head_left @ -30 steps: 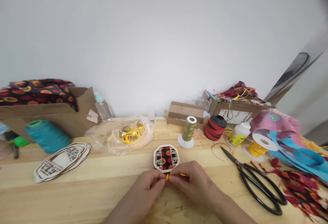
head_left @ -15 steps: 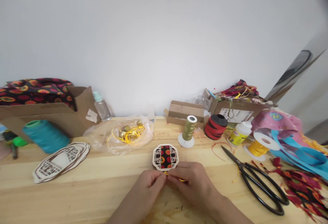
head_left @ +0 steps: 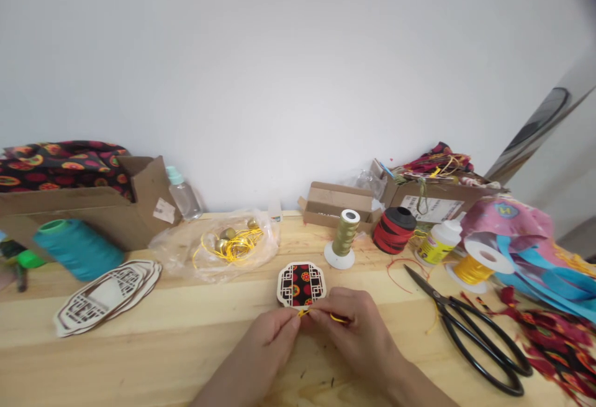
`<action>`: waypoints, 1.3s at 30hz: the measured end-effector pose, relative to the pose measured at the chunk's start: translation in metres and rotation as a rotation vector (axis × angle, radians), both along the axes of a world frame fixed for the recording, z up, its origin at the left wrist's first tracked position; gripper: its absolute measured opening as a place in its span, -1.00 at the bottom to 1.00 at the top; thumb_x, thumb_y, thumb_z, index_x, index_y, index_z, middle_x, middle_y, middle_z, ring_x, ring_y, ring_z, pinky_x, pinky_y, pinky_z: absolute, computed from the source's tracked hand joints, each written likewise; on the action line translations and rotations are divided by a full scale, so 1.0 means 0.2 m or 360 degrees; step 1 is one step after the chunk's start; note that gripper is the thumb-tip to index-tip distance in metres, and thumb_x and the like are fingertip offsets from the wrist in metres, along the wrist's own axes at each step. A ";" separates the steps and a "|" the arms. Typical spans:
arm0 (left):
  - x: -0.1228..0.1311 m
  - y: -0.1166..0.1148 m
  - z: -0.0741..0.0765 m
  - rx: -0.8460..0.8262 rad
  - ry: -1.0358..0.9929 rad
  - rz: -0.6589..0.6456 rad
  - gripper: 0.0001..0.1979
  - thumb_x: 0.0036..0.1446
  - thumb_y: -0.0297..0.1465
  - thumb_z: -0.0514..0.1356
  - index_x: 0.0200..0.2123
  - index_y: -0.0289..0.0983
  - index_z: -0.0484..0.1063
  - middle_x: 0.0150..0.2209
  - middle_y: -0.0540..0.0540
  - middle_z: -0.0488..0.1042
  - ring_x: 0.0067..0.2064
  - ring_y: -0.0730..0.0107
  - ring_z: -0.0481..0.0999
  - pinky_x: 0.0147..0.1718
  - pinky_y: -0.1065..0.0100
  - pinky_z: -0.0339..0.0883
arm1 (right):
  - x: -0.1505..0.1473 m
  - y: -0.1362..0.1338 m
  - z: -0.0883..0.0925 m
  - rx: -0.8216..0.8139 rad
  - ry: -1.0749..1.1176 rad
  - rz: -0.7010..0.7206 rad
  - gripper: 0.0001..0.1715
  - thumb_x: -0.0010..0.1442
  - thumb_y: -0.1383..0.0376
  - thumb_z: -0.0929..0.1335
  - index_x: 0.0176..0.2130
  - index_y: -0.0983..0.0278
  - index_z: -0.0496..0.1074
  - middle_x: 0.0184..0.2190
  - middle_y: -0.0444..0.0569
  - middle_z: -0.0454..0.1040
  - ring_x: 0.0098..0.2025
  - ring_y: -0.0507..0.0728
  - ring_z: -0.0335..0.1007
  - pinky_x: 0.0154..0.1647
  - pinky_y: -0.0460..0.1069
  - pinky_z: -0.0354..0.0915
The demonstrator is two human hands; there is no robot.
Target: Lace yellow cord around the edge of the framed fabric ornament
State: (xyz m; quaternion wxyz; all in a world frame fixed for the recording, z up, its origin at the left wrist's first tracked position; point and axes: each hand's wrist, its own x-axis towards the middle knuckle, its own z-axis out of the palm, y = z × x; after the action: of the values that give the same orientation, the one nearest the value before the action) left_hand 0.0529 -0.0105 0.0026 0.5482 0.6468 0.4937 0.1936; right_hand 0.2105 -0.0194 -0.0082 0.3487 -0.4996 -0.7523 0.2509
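A wooden fretwork piece (head_left: 302, 285) with dark patterned fabric in its middle lies flat on the table, just beyond my hands. At its near edge my left hand (head_left: 274, 332) pinches a yellow cord (head_left: 339, 318) between thumb and forefinger. Close beside it, my right hand (head_left: 354, 326) is closed on the same cord, a short length showing along its fingers. The cord's knot or end is too small to make out. To the right of my right hand lie black-handled scissors (head_left: 479, 332), blades pointing away and left.
Cut wooden frames (head_left: 100, 301) lie stacked at left near a teal thread cone (head_left: 79, 249). A plastic bag (head_left: 181, 255) with bells and yellow cord sits behind. A green thread spool (head_left: 345, 236), red cord roll (head_left: 395, 230), glue bottle (head_left: 437, 242) and yellow spool (head_left: 475, 267) stand at right.
My right hand has shifted slightly up and to the right, its fingers a little apart from the left ones. More yellow cord shows between and beside the fingers.
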 end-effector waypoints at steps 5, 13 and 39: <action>-0.01 0.00 -0.02 0.0016 -0.0082 -0.0018 -0.74 0.07 -0.28 -0.06 -0.44 -0.29 0.33 -0.64 0.14 0.06 -0.60 0.55 -0.02 -0.62 0.54 -0.05 | 0.00 0.01 -0.01 -0.0016 0.0069 -0.0034 -0.74 0.10 0.31 0.23 -0.46 0.25 0.48 -0.62 -0.12 0.35 -0.55 -0.02 0.21 -0.54 -0.14 0.06; 0.00 -0.01 0.01 -0.0030 -0.0146 -0.0066 -0.72 0.07 -0.27 -0.06 -0.32 -0.26 0.37 -0.63 0.13 0.13 -0.60 0.54 0.00 -0.63 0.54 -0.04 | -0.01 0.01 0.01 -0.0023 0.0188 -0.0038 -0.71 0.10 0.30 0.23 -0.52 0.27 0.46 -0.61 -0.10 0.36 -0.53 -0.01 0.24 -0.52 -0.14 0.11; 0.04 0.00 -0.07 -0.0521 -0.0591 0.0115 -0.69 -0.09 -0.29 0.03 -0.31 -0.38 0.33 -0.74 0.10 0.28 -0.80 0.68 0.01 -0.84 0.58 -0.17 | -0.02 0.01 -0.02 -0.0562 0.0572 -0.0158 -0.75 -0.03 0.25 0.27 -0.57 0.38 0.38 -0.69 -0.17 0.24 -0.63 -0.07 0.07 -0.63 -0.18 0.03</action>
State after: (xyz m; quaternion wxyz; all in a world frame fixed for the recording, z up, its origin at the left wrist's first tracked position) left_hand 0.0619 -0.0102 -0.0106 0.7196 0.4846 0.4322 0.2460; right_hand 0.2061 -0.0177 -0.0121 0.3961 -0.5364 -0.5972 0.4458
